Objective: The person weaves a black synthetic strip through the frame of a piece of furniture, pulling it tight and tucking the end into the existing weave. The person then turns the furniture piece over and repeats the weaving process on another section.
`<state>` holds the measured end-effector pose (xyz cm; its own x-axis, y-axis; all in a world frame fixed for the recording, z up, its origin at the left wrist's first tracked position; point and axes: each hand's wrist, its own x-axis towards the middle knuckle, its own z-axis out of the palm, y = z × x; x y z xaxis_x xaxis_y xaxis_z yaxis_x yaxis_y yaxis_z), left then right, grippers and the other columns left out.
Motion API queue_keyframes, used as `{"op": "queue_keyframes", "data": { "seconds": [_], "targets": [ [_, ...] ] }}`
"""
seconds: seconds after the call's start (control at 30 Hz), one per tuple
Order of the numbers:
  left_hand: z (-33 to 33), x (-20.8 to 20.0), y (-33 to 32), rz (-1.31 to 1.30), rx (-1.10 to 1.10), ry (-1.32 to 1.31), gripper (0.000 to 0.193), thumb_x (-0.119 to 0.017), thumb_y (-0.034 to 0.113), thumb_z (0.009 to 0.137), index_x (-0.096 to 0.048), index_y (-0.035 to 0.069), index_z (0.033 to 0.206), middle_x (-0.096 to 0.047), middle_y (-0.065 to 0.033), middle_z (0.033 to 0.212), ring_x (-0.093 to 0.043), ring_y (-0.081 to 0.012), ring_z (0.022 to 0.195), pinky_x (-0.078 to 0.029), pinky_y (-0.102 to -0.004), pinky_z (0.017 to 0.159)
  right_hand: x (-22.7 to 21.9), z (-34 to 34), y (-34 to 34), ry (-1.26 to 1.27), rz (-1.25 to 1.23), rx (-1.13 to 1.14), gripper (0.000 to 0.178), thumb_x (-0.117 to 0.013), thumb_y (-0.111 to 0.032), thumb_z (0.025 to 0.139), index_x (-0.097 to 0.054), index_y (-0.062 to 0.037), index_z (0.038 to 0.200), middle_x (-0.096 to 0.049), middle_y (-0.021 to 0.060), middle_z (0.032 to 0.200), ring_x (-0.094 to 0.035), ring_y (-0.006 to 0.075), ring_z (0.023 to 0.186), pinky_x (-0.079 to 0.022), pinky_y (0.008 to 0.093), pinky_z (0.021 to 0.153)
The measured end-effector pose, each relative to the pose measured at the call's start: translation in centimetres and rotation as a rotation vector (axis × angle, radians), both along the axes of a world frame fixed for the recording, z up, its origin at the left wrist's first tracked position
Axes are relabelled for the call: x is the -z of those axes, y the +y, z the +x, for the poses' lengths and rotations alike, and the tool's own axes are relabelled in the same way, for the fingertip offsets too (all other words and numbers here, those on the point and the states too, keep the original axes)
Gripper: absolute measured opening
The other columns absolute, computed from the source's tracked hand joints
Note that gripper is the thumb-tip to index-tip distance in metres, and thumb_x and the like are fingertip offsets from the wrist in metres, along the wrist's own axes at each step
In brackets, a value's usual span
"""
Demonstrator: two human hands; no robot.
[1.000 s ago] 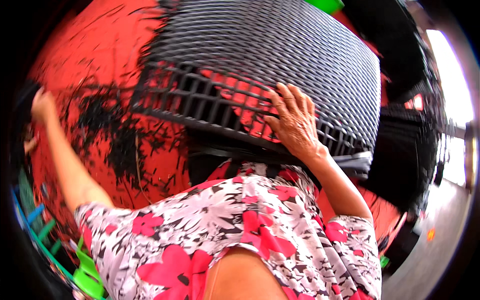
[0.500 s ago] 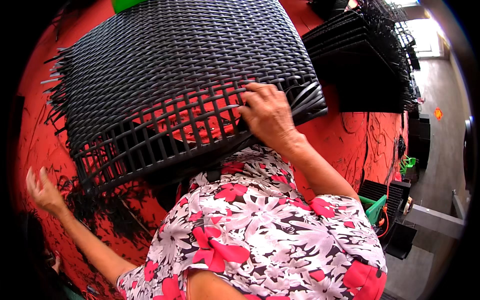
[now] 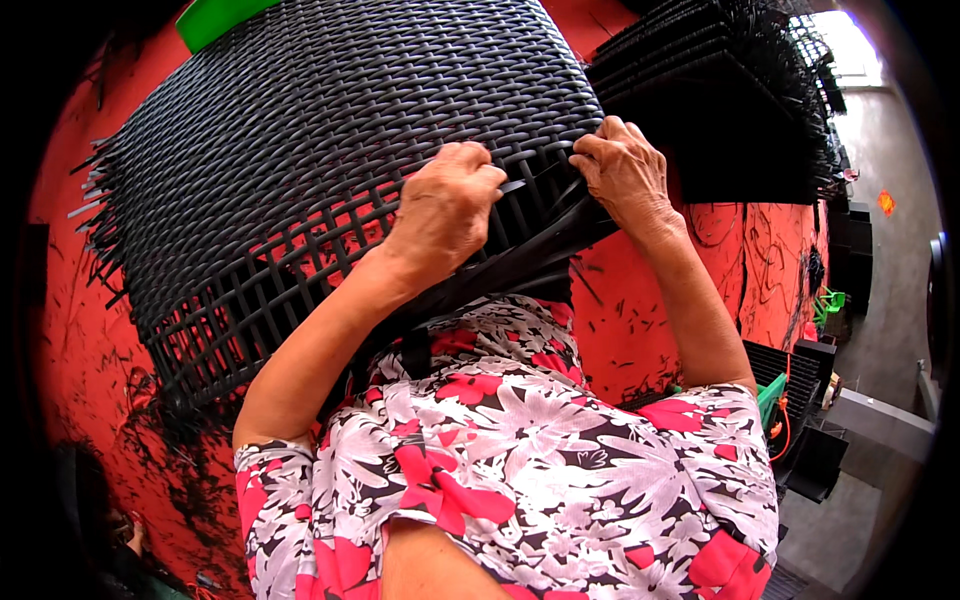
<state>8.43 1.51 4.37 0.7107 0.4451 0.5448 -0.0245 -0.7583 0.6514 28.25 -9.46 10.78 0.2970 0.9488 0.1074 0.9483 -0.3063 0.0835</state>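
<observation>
Left hand (image 3: 445, 215) has moved from beyond the near left corner of the woven panel (image 3: 330, 100) to its near right part, so both hands are now engaged there, over the open weave before the wearer. Both appear pinched shut: the left on a black strip (image 3: 513, 186), the right hand (image 3: 628, 178) at the panel's right edge, its exact hold unclear. Dark stacked panels (image 3: 745, 140) stand right of the panel, a green object (image 3: 220, 18) beyond it; no container is identifiable.
</observation>
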Motion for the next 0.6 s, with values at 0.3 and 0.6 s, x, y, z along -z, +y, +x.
{"op": "queue_keyframes", "data": {
  "seconds": [0.3, 0.6],
  "targets": [
    [1.4, 1.5, -0.2, 0.342, -0.076, 0.242, 0.011, -0.069, 0.01, 0.072, -0.066, 0.008, 0.083, -0.054, -0.004, 0.09, -0.051, -0.0236, 0.088, -0.039, -0.0357, 0.071, 0.2, 1.2, 1.1, 0.219, -0.251, -0.07, 0.018, -0.065, -0.026, 0.08, -0.074, -0.019, 0.094, -0.06, 0.0042, 0.093, -0.052, 0.025, 0.1, -0.037, 0.0413, 0.087],
    [2.4, 0.7, 0.1, 0.041, -0.026, 0.245, 0.001, -0.067, 0.008, 0.071, -0.068, 0.008, 0.072, -0.055, -0.0022, 0.079, -0.051, -0.0212, 0.082, -0.035, -0.0361, 0.075, 2.2, 0.7, 1.5, -0.017, -0.042, -0.257, 0.002, -0.064, -0.009, 0.07, -0.065, -0.0102, 0.071, -0.057, 0.0051, 0.083, -0.057, 0.0244, 0.09, -0.044, 0.0386, 0.078]
  ]
}}
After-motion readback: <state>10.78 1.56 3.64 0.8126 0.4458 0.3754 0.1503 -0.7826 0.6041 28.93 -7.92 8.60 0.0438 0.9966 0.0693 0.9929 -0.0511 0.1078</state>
